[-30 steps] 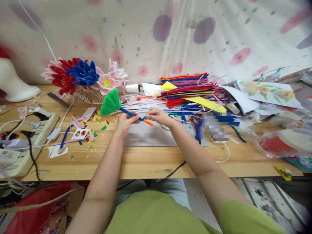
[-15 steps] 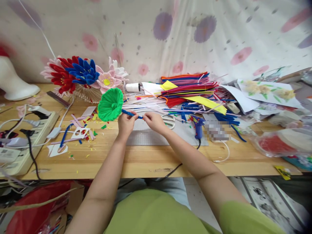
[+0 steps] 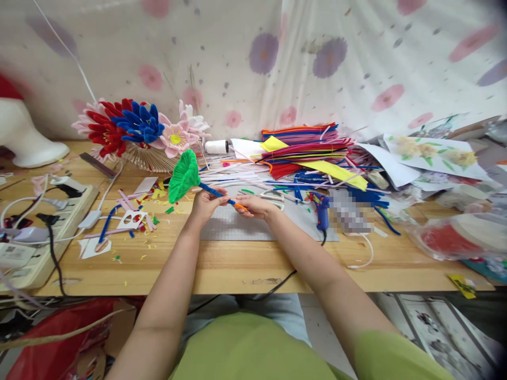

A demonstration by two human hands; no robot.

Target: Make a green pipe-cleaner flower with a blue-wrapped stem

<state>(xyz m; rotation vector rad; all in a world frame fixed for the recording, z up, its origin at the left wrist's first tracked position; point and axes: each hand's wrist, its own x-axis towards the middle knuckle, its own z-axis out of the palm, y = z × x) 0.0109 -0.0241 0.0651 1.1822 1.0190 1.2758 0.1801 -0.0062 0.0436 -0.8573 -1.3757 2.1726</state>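
A green fuzzy pipe-cleaner flower (image 3: 184, 177) hangs above the table, its ruffled cup facing left. Its stem (image 3: 210, 190) is wrapped in blue and ends in an orange length at the lower right. My left hand (image 3: 206, 206) is closed round the blue stem just below the flower. Farther down, the fingers of my right hand (image 3: 255, 206) pinch the stem near where blue meets orange. Under both hands lies a grey cutting mat (image 3: 237, 229). White-handled scissors (image 3: 273, 198) rest on the mat behind my right hand.
A blue glue gun (image 3: 322, 211) stands right of the mat, its cord running forward. Bundles of coloured pipe cleaners (image 3: 304, 153) lie behind. Pipe-cleaner flowers on a fan (image 3: 146, 155) stand back left. A power strip (image 3: 75, 221) and scraps (image 3: 130, 219) occupy the left side.
The flower has turned, showing more of its side, and shifted slightly right. My right hand has rolled palm-up and moved a little lower, exposing more of the stem's orange part.
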